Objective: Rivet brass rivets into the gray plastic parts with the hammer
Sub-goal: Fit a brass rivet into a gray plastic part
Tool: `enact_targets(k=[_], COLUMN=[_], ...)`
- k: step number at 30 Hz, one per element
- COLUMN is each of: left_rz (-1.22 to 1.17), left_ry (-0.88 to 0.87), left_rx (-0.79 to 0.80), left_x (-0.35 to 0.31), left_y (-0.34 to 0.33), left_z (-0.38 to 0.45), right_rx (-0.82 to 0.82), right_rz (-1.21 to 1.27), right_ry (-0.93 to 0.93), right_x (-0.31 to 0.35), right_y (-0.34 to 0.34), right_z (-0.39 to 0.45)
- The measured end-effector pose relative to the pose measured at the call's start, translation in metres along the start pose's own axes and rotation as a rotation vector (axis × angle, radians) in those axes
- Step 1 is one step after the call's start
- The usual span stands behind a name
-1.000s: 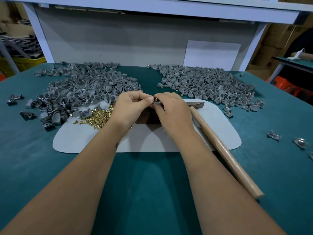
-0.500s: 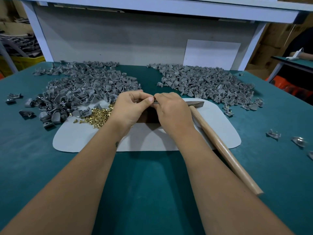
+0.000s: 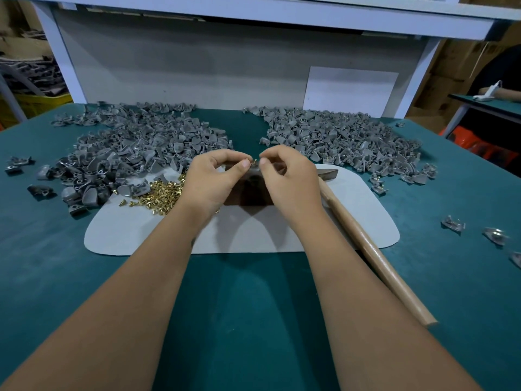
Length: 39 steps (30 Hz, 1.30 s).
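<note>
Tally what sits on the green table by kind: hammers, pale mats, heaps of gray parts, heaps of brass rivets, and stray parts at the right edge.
Hammers: 1, the hammer lying along the mat's right side
Pale mats: 1, the mat
Heaps of gray parts: 2, left heap and right heap
Rivet heaps: 1, the rivet heap
Stray parts at right edge: 3
Total: 8

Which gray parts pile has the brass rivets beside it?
The left pile: loose brass rivets lie at its near edge. The right pile has none heaped there.
</note>
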<state>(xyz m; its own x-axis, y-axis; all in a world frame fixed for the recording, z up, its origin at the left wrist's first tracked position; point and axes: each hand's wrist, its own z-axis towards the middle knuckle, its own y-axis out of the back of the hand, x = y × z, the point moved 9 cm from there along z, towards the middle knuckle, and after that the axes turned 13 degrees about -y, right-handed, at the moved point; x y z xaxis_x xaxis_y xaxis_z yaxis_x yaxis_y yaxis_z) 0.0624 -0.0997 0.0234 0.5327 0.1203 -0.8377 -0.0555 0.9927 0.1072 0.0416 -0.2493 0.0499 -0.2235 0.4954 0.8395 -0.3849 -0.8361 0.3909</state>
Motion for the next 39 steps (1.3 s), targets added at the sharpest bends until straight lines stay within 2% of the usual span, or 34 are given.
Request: enact_targets(k=[7,13,17,23,31,39], left_rz=[-0.058,-0.229,-0.291,-0.332,-0.301,-0.324], left_ry=[-0.018,-0.001,0.045,0.075,0.054,0.071], left_rx=[0.016,-0.004,-0.012,-0.046,-0.082,-0.102], left_x=[-0.002,-0.004,0.001,0.004,0.009,0.011], left_y=[-0.002,-0.006,-0.006,-0.008,-0.004,-0.004], left_z=[0.002,0.002,0.002,0.000,0.001,0.000], right_rx=[0.003,0.070,0.027,0.015,-0.032,-0.030], right_rz=[-0.081,0.018,0.086,0.141,0.063,0.041], right_ry=[0.013,-0.054,-0.086,-0.099,-0.015,-0.007], right_x=[0.000,0.000,-0.002,-0.003,0.002,0.001], right_y=[-0.003,-0.003,0.002,0.004,0.002,0.000], right_z=[0.003,0.002,0.005,0.003,-0.002,-0.004])
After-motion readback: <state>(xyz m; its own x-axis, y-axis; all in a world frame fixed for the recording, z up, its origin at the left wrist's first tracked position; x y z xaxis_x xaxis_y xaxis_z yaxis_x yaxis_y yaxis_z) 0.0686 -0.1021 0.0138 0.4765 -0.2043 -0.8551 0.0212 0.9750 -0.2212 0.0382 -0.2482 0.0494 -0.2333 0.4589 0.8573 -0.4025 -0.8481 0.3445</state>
